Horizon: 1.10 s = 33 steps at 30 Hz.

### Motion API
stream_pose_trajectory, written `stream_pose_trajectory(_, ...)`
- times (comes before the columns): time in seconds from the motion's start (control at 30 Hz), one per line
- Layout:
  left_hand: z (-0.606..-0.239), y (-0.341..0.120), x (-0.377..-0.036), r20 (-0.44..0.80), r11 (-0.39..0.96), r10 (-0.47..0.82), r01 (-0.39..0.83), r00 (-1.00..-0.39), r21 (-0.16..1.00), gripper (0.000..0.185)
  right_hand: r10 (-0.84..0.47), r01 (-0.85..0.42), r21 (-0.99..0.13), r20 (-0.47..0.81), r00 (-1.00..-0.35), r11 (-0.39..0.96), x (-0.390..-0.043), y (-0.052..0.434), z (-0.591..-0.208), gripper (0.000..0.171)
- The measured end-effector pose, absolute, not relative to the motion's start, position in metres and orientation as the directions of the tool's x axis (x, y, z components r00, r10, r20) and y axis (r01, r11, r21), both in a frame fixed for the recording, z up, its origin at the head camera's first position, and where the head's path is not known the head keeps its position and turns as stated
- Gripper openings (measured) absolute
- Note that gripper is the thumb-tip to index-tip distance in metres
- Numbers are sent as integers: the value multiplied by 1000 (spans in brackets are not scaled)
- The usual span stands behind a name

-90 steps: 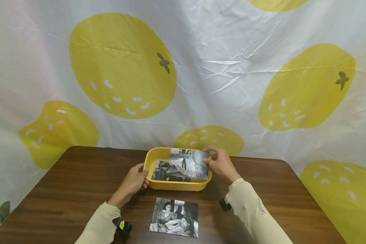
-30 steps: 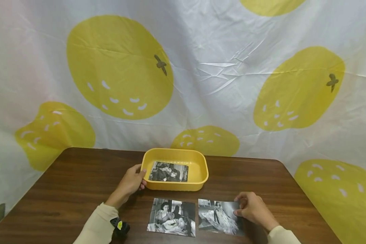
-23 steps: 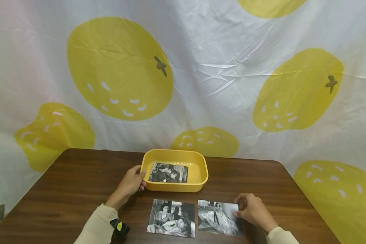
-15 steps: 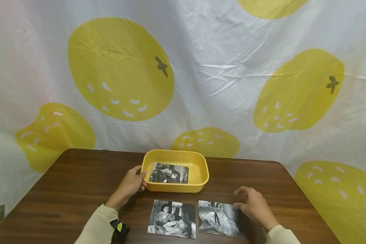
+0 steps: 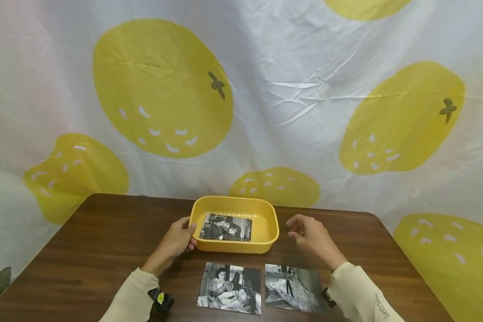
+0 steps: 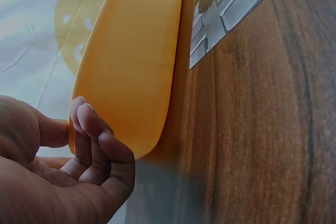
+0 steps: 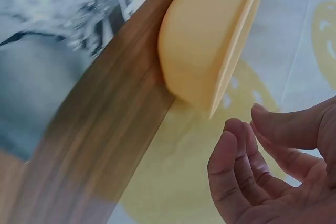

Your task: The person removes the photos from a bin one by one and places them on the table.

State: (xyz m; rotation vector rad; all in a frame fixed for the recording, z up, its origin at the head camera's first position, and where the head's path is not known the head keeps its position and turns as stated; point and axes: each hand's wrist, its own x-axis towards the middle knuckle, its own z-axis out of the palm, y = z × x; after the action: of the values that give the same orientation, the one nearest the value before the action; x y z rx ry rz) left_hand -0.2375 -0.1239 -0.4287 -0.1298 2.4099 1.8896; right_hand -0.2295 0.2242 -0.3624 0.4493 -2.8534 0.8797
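My left hand [image 5: 176,241] grips the left end of a yellow plastic tray [image 5: 236,247], thumb at the rim and fingers curled against the outer wall [image 6: 131,66]. Inside the tray lies a black-and-white photo [image 5: 227,228], toward its left side. My right hand [image 5: 315,236] is just right of the tray, fingers loosely bent, with nothing between thumb and fingertips. On the table in front of the tray, two more black-and-white photos lie side by side: a left photo [image 5: 230,288] of two people and a right photo [image 5: 293,287] of a figure in a wide, pale dress.
The dark wooden table [image 5: 116,241] has rounded far corners. Behind it hangs a white cloth [image 5: 265,134] printed with large yellow fruits. Black wrist devices [image 5: 161,299] sit on both sleeves.
My right hand took the dress photo from over the tray, laid it beside the other photo, let go, and came back up-left toward the tray. My left hand stayed on the tray.
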Motion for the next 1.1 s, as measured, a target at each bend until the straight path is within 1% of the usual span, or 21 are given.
stream_pose_trajectory(0.13,-429,-124,-238,-111,244,-21,-113,-994,963,48,-260,-322,-531,191,-947,784,-238,204,-360,19)
stream_pose_trajectory(0.3,-428,-124,-237,-100,246,-22,-102,-995,964,47,-280,-332,-545,180,-943,770,-247,180,-359,23)
stream_pose_trajectory(0.47,-427,-123,-238,-106,250,-22,-108,-994,962,47,-278,-298,-577,126,-952,760,-254,162,-359,27)
stream_pose_trajectory(0.63,-427,-124,-237,-109,249,-22,-111,-994,962,47,-294,-273,-577,60,-954,769,-259,148,-362,31)
stream_pose_trajectory(0.83,-426,-123,-236,-109,260,-24,-111,-994,959,47,-335,-292,-573,33,-942,766,-269,135,-369,39)
stream_pose_trajectory(0.97,-427,-123,-236,-105,266,-24,-107,-994,958,48,-377,-316,-550,2,-926,773,-278,126,-377,52)
stream_pose_trajectory(1.1,-427,-123,-236,-105,261,-24,-108,-994,959,48,-376,-304,-535,-27,-926,788,-282,119,-386,68)
